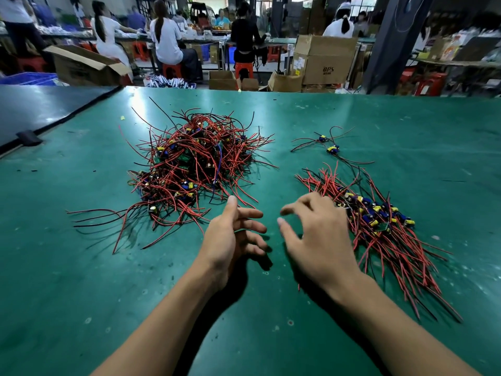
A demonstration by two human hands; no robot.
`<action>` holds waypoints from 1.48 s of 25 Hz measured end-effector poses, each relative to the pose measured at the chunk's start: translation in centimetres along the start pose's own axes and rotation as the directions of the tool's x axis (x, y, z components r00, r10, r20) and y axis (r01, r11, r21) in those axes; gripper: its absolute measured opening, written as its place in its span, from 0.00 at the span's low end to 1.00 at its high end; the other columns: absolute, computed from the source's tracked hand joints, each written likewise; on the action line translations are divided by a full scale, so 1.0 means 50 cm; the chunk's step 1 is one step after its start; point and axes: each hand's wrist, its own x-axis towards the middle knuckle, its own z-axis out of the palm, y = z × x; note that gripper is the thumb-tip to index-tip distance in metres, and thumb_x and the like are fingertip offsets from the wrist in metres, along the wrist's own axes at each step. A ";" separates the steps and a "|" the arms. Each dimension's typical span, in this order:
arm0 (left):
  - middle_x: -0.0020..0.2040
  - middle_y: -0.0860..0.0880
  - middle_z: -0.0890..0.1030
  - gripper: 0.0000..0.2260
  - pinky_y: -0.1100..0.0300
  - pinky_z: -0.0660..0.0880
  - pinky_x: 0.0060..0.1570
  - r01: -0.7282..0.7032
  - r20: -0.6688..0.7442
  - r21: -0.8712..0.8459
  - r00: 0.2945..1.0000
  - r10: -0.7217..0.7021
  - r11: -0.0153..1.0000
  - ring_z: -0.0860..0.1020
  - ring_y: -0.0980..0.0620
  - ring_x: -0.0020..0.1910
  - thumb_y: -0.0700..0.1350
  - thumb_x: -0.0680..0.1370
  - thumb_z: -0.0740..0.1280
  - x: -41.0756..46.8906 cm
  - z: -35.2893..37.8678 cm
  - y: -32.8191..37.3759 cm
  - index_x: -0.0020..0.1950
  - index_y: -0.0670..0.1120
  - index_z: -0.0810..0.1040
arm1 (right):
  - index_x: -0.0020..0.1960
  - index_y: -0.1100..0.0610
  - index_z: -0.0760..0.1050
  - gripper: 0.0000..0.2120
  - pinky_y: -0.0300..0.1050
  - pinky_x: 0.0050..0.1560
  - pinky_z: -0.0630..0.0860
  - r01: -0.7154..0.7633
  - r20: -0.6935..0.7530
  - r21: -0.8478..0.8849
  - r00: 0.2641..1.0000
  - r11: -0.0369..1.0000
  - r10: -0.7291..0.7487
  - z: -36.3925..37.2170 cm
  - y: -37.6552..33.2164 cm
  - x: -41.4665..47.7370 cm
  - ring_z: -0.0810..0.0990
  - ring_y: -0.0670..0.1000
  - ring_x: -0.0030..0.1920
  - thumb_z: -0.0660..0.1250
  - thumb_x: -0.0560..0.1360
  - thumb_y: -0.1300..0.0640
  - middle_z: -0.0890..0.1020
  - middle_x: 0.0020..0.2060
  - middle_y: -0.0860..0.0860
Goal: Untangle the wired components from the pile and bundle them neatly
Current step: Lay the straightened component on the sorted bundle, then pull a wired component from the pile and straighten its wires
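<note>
A person's left hand and right hand hover over a green surface, fingers spread and loose, holding nothing. Beyond and to the left of the left fingers sits a tangled pile of red and black wires pointing every way. Just right of the right fingers lies a sorted bundle, its long axis running diagonally from far left to near right. 2 loose components lie beyond it.
</note>
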 end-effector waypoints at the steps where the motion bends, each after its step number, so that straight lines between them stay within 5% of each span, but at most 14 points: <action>1: 0.32 0.44 0.77 0.25 0.62 0.71 0.23 -0.029 -0.033 0.011 0.999 0.029 1.000 0.74 0.49 0.23 0.57 0.83 0.52 0.004 -0.004 0.001 0.51 0.37 0.77 | 0.49 0.50 0.82 0.07 0.51 0.51 0.65 0.056 0.038 -0.005 0.998 0.998 -0.056 0.008 -0.013 -0.005 0.76 0.54 0.50 0.69 0.75 0.48 0.80 0.46 0.49; 9: 0.29 0.49 0.73 0.13 0.66 0.62 0.20 -0.055 -0.259 -0.176 0.966 0.008 0.983 0.68 0.56 0.22 0.49 0.84 0.56 0.023 -0.024 0.014 0.46 0.42 0.73 | 0.49 0.50 0.82 0.15 0.45 0.42 0.71 -0.160 0.280 -0.077 0.944 0.984 0.175 0.070 -0.047 0.078 0.82 0.58 0.49 0.65 0.76 0.40 0.84 0.45 0.50; 14: 0.27 0.51 0.66 0.14 0.63 0.56 0.25 -0.128 -0.264 -0.144 0.961 0.087 0.981 0.63 0.54 0.23 0.48 0.83 0.57 0.018 -0.020 0.007 0.39 0.45 0.72 | 0.55 0.52 0.82 0.14 0.47 0.48 0.73 -0.162 0.375 0.039 0.917 0.986 0.136 0.143 -0.113 0.167 0.80 0.59 0.54 0.67 0.77 0.44 0.80 0.53 0.55; 19: 0.28 0.50 0.63 0.14 0.58 0.52 0.28 -0.122 -0.237 -0.128 0.967 0.089 0.984 0.61 0.53 0.24 0.47 0.83 0.57 0.016 -0.027 0.009 0.39 0.45 0.71 | 0.51 0.53 0.80 0.08 0.48 0.46 0.75 -0.216 0.380 -0.032 0.901 0.976 0.212 0.162 -0.120 0.165 0.81 0.60 0.51 0.66 0.75 0.52 0.83 0.49 0.56; 23: 0.28 0.50 0.68 0.12 0.62 0.57 0.25 -0.121 -0.247 -0.097 0.964 0.094 0.988 0.65 0.54 0.23 0.45 0.82 0.59 0.013 -0.022 0.008 0.41 0.43 0.73 | 0.48 0.51 0.79 0.06 0.46 0.44 0.71 -0.311 0.357 -0.022 0.885 0.950 0.298 0.108 -0.069 0.110 0.80 0.59 0.50 0.63 0.74 0.54 0.83 0.48 0.55; 26: 0.30 0.47 0.73 0.09 0.63 0.65 0.23 -0.114 -0.221 -0.075 0.971 0.095 0.991 0.71 0.52 0.24 0.41 0.82 0.61 0.011 -0.016 0.012 0.43 0.40 0.75 | 0.38 0.51 0.78 0.06 0.43 0.44 0.75 -0.448 0.441 0.128 0.825 0.885 0.354 0.053 -0.026 0.095 0.81 0.54 0.44 0.68 0.74 0.57 0.84 0.41 0.52; 29: 0.34 0.42 0.78 0.08 0.62 0.74 0.23 -0.074 -0.143 0.004 0.987 0.073 0.997 0.77 0.48 0.24 0.40 0.81 0.64 0.010 -0.006 0.009 0.45 0.37 0.76 | 0.33 0.55 0.81 0.10 0.37 0.30 0.69 -0.662 0.570 0.518 0.740 0.542 0.358 -0.004 -0.023 0.087 0.74 0.47 0.29 0.72 0.73 0.63 0.81 0.30 0.50; 31: 0.37 0.41 0.81 0.10 0.58 0.78 0.25 -0.039 -0.062 0.116 0.997 0.046 0.992 0.80 0.47 0.26 0.43 0.81 0.63 0.010 -0.003 0.005 0.46 0.37 0.76 | 0.33 0.57 0.83 0.10 0.35 0.29 0.67 -0.704 0.676 0.581 0.697 0.409 0.239 -0.030 -0.025 0.075 0.74 0.46 0.29 0.72 0.72 0.65 0.81 0.29 0.50; 34: 0.41 0.42 0.85 0.09 0.58 0.80 0.30 -0.024 0.071 0.094 0.997 0.017 0.995 0.82 0.49 0.31 0.43 0.81 0.63 0.014 -0.013 0.008 0.48 0.38 0.77 | 0.36 0.55 0.82 0.10 0.38 0.31 0.63 -0.746 0.799 0.527 0.598 0.407 0.061 -0.041 -0.026 0.052 0.70 0.44 0.27 0.71 0.75 0.63 0.78 0.29 0.49; 37: 0.42 0.43 0.85 0.03 0.60 0.81 0.35 -0.072 0.057 0.041 0.996 0.070 0.997 0.83 0.49 0.34 0.39 0.79 0.66 0.016 -0.024 0.010 0.51 0.41 0.77 | 0.39 0.53 0.81 0.10 0.39 0.34 0.66 -0.652 0.746 0.488 0.657 0.580 0.111 -0.032 -0.026 0.035 0.72 0.42 0.29 0.70 0.78 0.51 0.77 0.28 0.44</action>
